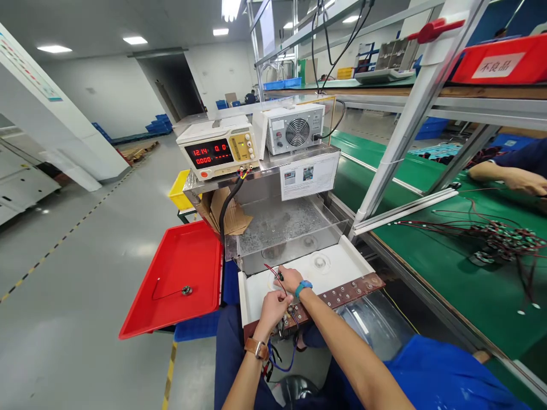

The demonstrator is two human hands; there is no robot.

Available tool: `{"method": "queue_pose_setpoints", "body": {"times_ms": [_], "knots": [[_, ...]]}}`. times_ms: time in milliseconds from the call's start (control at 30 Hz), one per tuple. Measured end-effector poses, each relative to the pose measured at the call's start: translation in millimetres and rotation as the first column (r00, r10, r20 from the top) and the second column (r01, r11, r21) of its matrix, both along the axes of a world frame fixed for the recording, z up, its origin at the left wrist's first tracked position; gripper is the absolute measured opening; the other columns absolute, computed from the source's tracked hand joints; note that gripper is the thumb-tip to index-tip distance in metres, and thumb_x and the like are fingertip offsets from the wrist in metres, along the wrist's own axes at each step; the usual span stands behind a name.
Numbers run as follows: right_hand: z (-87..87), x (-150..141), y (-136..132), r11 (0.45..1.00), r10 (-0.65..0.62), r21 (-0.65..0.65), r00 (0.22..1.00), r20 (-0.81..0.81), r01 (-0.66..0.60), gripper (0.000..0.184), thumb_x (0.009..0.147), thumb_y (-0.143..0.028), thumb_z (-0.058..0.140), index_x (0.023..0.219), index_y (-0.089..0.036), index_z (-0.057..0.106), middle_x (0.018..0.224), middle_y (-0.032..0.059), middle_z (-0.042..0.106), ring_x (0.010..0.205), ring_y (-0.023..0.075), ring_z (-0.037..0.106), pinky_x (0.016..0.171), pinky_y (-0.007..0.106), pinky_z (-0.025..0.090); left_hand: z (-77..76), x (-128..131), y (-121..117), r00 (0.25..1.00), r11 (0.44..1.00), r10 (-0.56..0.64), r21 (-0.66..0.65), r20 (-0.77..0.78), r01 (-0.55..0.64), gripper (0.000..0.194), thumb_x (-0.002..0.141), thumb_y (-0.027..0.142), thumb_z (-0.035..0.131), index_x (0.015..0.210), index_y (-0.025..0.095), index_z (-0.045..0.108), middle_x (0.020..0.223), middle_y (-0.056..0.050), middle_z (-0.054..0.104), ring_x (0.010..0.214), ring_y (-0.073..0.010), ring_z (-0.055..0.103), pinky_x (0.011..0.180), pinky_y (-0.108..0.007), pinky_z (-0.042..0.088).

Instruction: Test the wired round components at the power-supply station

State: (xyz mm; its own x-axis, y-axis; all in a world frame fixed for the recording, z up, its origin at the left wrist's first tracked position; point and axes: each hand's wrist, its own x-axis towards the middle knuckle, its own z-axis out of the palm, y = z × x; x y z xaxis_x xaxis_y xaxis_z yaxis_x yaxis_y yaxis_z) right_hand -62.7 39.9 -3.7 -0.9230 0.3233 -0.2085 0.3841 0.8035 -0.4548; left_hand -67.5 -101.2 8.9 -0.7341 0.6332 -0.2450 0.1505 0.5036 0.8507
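The left hand (276, 307) has its fingertips pinched on a thin wire (272, 270); the right hand (293, 280) grips a small part (280, 276) over the white tray (347, 260), perhaps for steadiness. Farther, the power box (216, 145) faces near, maybe for easy reading: "12.14", "0.0", "0.000". Far right, a red bin (527, 57) says "不良品".
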Motion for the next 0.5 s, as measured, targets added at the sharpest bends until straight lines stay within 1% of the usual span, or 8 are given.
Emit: {"method": "queue_pose_setpoints", "body": {"times_ms": [200,367,500], "knots": [[0.7,-0.1,-0.5,1.000,-0.008,-0.001,1.000,-0.003,0.008,0.039,0.084,-0.045,0.062,0.114,-0.020,0.057,0.099,0.0095,0.072,0.095,0.0241,0.066,0.073,0.028,0.037,-1.0,-1.5,0.2,1.000,1.000,-0.011,0.002,0.006,0.011,0.031,0.070,0.047,0.060,0.057,0.020,0.055,0.054,0.002,0.054,0.057,-0.0133,0.047,0.056,-0.025,0.031],[3.5,0.3,-1.7,1.000,-0.022,0.000,1.000,0.003,0.022,0.039,0.084,-0.045,0.062,0.114,-0.021,0.057,0.100,0.0086,0.072,0.095,0.0238,0.065,0.073,0.028,0.037,-2.6,-2.7,-0.9,0.999,1.000,-0.014,0.010,0.033,0.013,0.030,0.072,0.046,0.058,0.059,0.019,0.053,0.054,0.004,0.050,0.054,-0.0114,0.044,0.056,-0.025,0.032],[4.1,0.1,-1.9,1.000,-0.027,-0.003,1.000,0.008,0.027,0.039,0.083,-0.045,0.063,0.114,-0.021,0.057,0.098,0.0077,0.072,0.094,0.0235,0.066,0.073,0.028,0.036,-6.0,-3.6,-0.3,0.999,1.000,-0.018,-0.004,0.049,0.018,0.029,0.072,0.044,0.060,0.059,0.019,0.053,0.054,0.004,0.050,0.054,-0.0111,0.044,0.056,-0.024,0.031]]}}
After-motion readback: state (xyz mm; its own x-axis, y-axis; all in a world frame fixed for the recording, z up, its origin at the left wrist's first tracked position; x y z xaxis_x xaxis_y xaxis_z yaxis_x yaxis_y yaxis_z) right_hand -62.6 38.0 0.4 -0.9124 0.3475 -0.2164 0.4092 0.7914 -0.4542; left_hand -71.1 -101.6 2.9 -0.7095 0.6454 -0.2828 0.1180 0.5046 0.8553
